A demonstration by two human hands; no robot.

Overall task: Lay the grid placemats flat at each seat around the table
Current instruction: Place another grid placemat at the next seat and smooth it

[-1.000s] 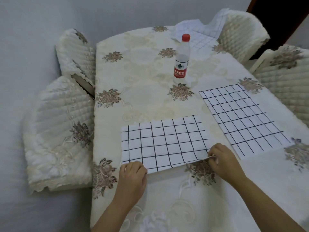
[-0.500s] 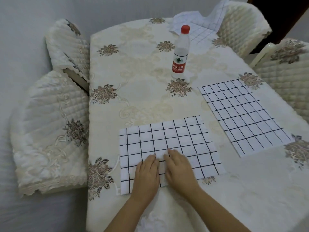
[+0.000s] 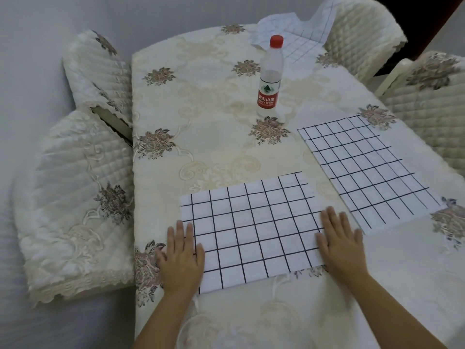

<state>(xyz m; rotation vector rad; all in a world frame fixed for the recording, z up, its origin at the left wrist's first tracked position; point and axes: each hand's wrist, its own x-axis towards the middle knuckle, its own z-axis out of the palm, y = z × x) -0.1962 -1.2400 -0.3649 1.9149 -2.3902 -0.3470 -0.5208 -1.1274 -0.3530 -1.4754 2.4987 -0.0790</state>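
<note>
A white placemat with a black grid (image 3: 251, 227) lies flat near the front edge of the table (image 3: 206, 102). My left hand (image 3: 181, 258) presses flat on its left edge, fingers straight. My right hand (image 3: 342, 243) presses flat on its right edge. A second grid placemat (image 3: 364, 170) lies flat to the right, by the right-hand seat. Several more grid placemats (image 3: 294, 39) sit rumpled at the far end of the table, partly draped against a chair.
A water bottle with a red cap (image 3: 270, 79) stands upright mid-table. Quilted cream chairs flank the table: two on the left (image 3: 75, 192), (image 3: 98, 71), two on the right (image 3: 427, 112), (image 3: 364, 28). A floral cream tablecloth covers the table.
My hands have slid apart from the middle of the near placemat to its left and right edges. A second ago they held its front corners.
</note>
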